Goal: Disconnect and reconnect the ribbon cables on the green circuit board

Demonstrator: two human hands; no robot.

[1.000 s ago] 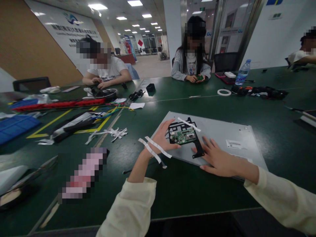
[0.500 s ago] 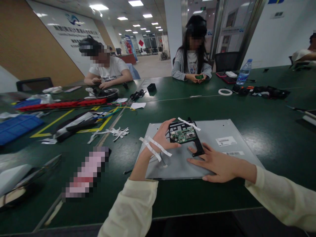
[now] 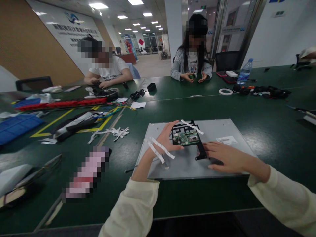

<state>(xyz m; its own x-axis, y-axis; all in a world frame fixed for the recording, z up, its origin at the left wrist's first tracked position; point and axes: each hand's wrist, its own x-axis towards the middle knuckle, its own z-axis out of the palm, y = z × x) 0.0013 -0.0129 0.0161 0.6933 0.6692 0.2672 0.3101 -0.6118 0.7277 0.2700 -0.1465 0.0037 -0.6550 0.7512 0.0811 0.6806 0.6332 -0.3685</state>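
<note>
Ceiling lights glow over a wide office, and across its long green table sit 2 co-workers, the nearer-to-left in a white T-shirt, the other in a grey striped top. Down front, all eyes on the left hand: it has the black bracket by its left edge, thumb low and fingers curled over the top corner, a half-open C of a grasp. Mounted on that bracket is a green circuit board, facing up, and the whole piece sits above a grey metal panel lying flat on the table.

Over to the right hand: nothing clenched there, palm down, fingers stretched out towards the bracket's lower leg, thumb spread apart. Do the fingertips touch that leg? From this angle it's hard to say, as the leg covers them.

White strips everywhere! 2 cling across the left wrist, another crosses the bracket's top edge, and a small heap lies on the table to the left. Beyond the panel, a white ring lies flat, with a water bottle upright behind it.
</note>
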